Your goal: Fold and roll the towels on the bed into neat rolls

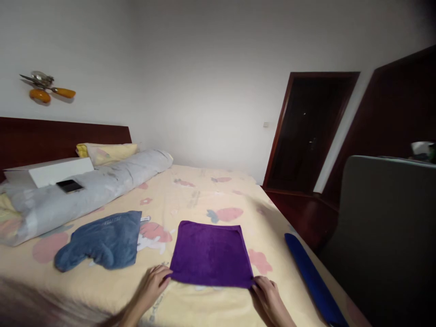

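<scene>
A purple cloth [211, 254] lies spread flat on the bed, roughly square in outline. My left hand [156, 280] pinches its near left corner between thumb and fingers. At the near right corner, my right hand [267, 290] has its fingers closed on the same cloth. To the left of the cloth rests a blue-grey plush piece of fabric [105, 240] with a small white tag, touched by neither hand.
The bed [190, 195] has a cream sheet with strawberry prints. A long dark-blue object [313, 277] lies along its right edge. A rolled grey quilt [119, 172] bears a phone [70, 185] and a white box [61, 171]. A grey chair back [384, 227] stands at right.
</scene>
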`<state>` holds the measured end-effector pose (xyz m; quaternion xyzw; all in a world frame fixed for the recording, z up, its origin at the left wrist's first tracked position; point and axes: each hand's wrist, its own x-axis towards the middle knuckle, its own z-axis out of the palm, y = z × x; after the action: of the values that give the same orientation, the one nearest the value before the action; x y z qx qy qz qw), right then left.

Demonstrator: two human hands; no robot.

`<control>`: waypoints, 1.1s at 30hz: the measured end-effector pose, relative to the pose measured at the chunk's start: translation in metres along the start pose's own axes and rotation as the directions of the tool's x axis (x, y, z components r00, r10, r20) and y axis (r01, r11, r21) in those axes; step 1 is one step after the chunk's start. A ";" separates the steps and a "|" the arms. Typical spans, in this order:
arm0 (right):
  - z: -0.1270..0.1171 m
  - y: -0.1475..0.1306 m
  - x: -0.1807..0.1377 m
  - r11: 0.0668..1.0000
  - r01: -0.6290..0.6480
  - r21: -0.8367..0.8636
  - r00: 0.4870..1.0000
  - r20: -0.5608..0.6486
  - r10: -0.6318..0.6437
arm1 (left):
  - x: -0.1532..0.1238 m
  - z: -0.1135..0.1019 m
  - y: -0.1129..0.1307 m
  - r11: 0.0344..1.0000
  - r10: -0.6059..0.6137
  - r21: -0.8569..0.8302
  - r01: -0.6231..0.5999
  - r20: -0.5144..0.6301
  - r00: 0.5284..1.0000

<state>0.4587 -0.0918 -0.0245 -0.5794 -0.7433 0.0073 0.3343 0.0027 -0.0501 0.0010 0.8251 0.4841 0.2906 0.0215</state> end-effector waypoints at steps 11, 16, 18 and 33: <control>0.012 -0.010 0.043 0.954 -0.191 -0.230 0.978 -0.124 0.166 | 0.047 0.017 0.013 0.915 -0.328 0.243 0.323 -0.019 0.944; 0.051 -0.062 0.038 0.976 0.064 -0.207 0.986 -0.141 -0.095 | 0.044 0.058 0.054 0.969 -0.091 0.239 0.065 0.099 0.991; 0.070 -0.086 0.038 0.969 0.210 -0.130 0.977 -0.017 -0.214 | 0.044 0.078 0.079 0.979 0.072 0.177 -0.104 0.178 0.981; 0.024 0.005 0.015 0.974 0.063 -0.217 0.987 0.156 -0.029 | 0.026 0.020 0.000 0.974 -0.020 0.224 -0.044 0.275 0.961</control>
<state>0.4494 -0.0684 -0.0375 -0.5933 -0.7761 -0.0394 0.2101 0.0218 -0.0239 -0.0032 0.8575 0.5013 0.1156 -0.0080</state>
